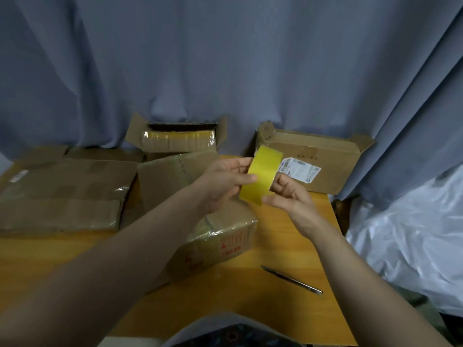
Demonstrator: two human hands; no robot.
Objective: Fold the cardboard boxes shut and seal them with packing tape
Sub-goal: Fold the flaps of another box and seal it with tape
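Holding yellow tape roll [260, 175] raised over small box [225, 237] at middle of table [278, 249]: left hand [223, 182] grip curled round one rim, right hand [288, 196] grip pinching the other. Could lose or split free end on glossy, smooth film if picked carelessly. Cardboard matte, creased, partly film-slick.

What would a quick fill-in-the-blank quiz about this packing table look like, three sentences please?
1. The left hand and the right hand together hold a tape roll coloured ____.
2. The near box below the hands carries print in ____.
3. The slim metal tool lies on the table to the ____ of that box.

Missing words: yellow; red; right.
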